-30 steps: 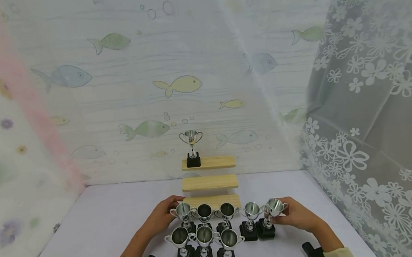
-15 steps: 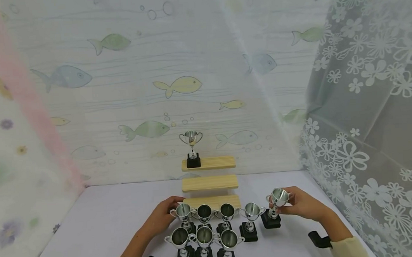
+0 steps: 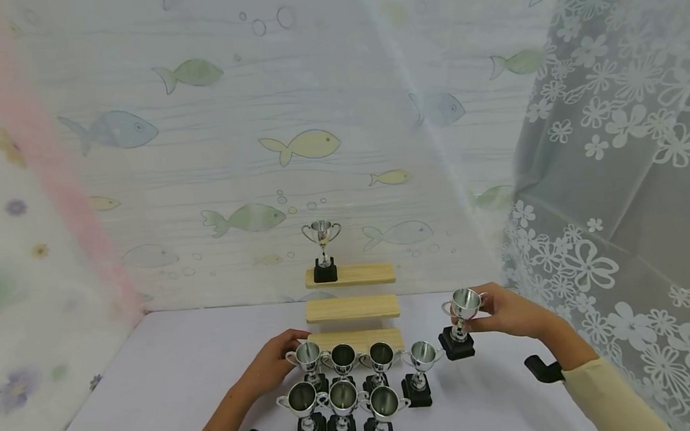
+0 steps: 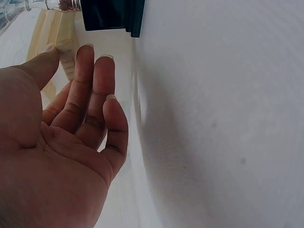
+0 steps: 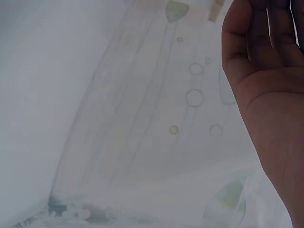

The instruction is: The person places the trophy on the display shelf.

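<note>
My right hand (image 3: 510,309) grips a small silver trophy cup (image 3: 465,303) by its right side. The cup has two handles and a black square base, and it hangs slightly tilted right of the shelves. In the right wrist view the trophy is out of sight past my curled fingers (image 5: 280,28). My left hand (image 3: 269,362) is at the left end of the lowest wooden shelf (image 3: 357,340). The left wrist view has its thumb against the wood (image 4: 64,35), the other fingers loosely bent below a black trophy base (image 4: 111,16).
Several similar trophies (image 3: 343,398) stand in two rows before the shelves, close to my left hand. One more trophy (image 3: 323,242) stands on the top shelf (image 3: 366,275), at its left. The middle shelf (image 3: 352,308) is bare wood. A fish-patterned curtain (image 3: 339,111) hangs behind.
My right hand has lifted the rightmost trophy out of the back row and carried it up and slightly right, away from the others. My left hand has stayed in place.
</note>
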### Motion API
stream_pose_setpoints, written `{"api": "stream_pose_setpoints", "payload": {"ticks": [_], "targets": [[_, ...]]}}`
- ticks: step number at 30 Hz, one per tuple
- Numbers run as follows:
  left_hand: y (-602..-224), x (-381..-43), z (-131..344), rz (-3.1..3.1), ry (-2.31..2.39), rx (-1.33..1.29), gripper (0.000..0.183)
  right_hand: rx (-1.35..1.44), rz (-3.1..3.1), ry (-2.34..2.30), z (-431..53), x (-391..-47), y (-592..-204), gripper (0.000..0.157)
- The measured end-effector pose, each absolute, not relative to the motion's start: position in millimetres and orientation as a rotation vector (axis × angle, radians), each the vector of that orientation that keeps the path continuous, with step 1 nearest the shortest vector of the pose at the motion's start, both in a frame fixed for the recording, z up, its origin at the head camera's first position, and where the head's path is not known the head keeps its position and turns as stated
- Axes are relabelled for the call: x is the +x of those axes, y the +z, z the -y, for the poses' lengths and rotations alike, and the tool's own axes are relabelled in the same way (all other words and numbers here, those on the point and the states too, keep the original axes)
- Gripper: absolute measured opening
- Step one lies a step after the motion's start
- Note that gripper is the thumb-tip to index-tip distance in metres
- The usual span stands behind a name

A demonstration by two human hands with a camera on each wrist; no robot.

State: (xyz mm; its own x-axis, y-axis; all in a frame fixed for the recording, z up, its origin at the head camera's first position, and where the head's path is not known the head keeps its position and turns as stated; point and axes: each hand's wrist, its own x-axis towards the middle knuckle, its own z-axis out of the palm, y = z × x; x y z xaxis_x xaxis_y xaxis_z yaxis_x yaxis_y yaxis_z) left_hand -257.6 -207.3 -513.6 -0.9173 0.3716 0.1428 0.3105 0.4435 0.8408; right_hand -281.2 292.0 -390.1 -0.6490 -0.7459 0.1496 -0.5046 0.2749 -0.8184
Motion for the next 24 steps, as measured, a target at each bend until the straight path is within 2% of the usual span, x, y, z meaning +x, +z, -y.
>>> {"api": "stream_pose_setpoints", "payload": {"ticks": [8,24], "targets": [[-515,-260,208,-2.606,1.512,0.588,0.057,-1.115,-2.275,-1.269,-274,-300,-369,0.017],[-515,-258,207,-2.614,1.501,0.566,0.057,-1.019,-2.295,-1.341,-227,-333,-342,0.028]]}}
